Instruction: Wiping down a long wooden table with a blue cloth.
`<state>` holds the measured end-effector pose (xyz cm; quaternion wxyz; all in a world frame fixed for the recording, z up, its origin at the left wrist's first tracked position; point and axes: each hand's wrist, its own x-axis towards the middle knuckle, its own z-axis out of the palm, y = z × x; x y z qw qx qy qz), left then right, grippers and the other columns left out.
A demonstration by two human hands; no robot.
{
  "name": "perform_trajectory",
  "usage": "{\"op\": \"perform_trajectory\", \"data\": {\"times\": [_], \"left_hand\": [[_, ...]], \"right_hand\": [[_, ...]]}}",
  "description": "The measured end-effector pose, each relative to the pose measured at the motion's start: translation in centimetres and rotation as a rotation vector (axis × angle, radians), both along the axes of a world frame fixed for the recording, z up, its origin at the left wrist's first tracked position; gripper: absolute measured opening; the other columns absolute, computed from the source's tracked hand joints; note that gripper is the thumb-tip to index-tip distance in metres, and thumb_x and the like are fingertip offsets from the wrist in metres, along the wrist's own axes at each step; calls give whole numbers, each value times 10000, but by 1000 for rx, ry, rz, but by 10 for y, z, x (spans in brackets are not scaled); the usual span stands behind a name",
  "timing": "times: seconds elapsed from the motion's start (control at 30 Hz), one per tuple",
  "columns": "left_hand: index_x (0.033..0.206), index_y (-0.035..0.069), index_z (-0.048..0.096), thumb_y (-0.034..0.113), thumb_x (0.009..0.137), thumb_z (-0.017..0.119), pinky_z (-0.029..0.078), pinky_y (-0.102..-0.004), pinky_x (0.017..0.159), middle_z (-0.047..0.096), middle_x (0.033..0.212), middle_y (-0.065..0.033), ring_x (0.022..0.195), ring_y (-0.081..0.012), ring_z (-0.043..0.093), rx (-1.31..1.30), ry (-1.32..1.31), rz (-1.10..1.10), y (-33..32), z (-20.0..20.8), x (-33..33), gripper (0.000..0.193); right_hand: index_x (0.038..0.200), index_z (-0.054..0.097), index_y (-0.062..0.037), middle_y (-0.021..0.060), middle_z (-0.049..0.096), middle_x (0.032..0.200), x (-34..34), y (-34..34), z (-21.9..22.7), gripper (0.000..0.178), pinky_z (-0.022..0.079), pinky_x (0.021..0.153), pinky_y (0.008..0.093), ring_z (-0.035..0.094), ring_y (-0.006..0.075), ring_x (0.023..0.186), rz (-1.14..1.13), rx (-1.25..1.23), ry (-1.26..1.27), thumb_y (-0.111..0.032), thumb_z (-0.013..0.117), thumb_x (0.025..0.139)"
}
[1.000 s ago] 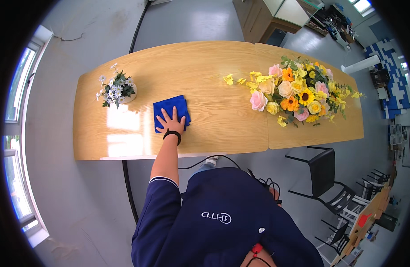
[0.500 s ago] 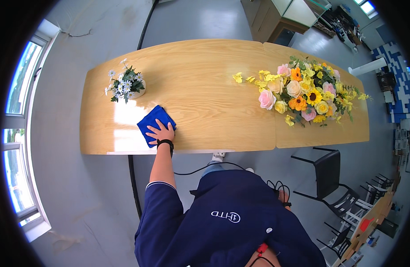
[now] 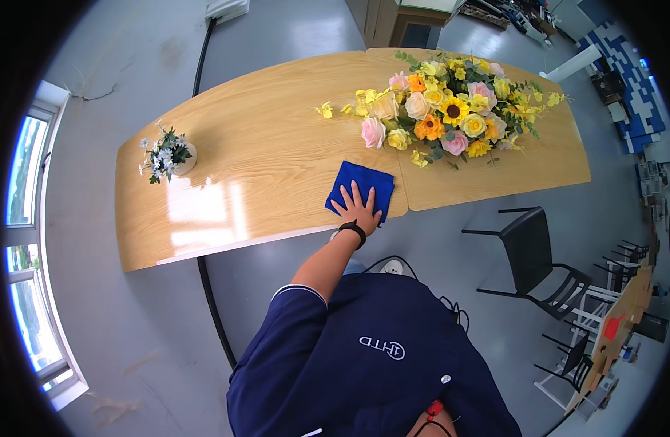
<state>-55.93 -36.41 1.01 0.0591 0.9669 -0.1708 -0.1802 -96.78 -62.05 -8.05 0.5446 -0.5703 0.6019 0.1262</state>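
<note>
A blue cloth [image 3: 362,186] lies flat on the wooden table [image 3: 262,160], near its front edge and just left of the seam between the two tabletops. My left hand [image 3: 358,209] rests palm down on the cloth's near part, fingers spread, with a black band on the wrist. My right hand is out of view. A long arrangement of yellow, orange and pink flowers [image 3: 444,116] lies just beyond and to the right of the cloth.
A small white vase of pale flowers [image 3: 164,154] stands at the table's left end. A black chair [image 3: 535,255] sits to the right, off the table's front edge. A black cable [image 3: 215,313] runs across the grey floor. Windows line the left wall.
My left hand has slid the blue cloth to the right along the table's front, from below the small vase to beside the seam near the flower arrangement.
</note>
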Motion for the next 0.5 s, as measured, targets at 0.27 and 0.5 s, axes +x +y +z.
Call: {"op": "perform_trajectory", "data": {"times": [0.27,0.5], "left_hand": [[1312,274,191,556,748,421,85,-660,871,9,1379,-154,1239,-415,3,-42,-95,-62,-16,-6,-24,671],[1286,319,251,552,747,423,66,-642,893,26,1390,-97,1257,-358,9,-107,-98,13,20,-9,-11,613]], "right_hand": [[1035,477,-28,121,565,970,-24,-23,-13,335,427,513,257,576,182,697,-25,8,-12,-291,436,833],[1029,480,-22,128,564,975,-8,-24,-35,345,431,516,262,577,189,697,25,23,-57,-303,435,833]]}}
